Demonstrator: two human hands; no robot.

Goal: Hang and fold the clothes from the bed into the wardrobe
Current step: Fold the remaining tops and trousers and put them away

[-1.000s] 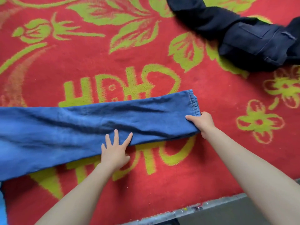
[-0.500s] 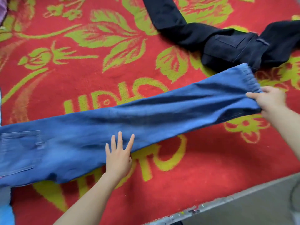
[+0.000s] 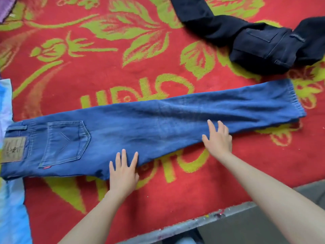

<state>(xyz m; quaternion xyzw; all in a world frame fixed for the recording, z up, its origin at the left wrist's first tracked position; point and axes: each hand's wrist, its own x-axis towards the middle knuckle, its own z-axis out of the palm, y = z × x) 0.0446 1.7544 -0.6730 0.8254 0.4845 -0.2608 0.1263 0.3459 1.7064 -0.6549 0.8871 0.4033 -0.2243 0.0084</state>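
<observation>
Hands both flat, palms down, fingers straight and spread, forearms reaching in from the near edge. Left hand (image 3: 123,171) presses the near edge of the blue jeans (image 3: 158,124) at the thigh, right of the back pocket (image 3: 65,143). Right hand (image 3: 218,138) presses further along the leg. Jeans lie lengthwise on the red-and-green bed cover (image 3: 123,67), legs stacked, waistband left. Dark trousers (image 3: 263,43) lie crumpled beyond, apart.

Blue jeans (image 3: 140,124): folded lengthwise, legs stacked, laid flat. Waistband at left, hems at right; back pocket and brown patch face up. Black jeans (image 3: 260,41): crumpled, lying just beyond the hem end.
</observation>
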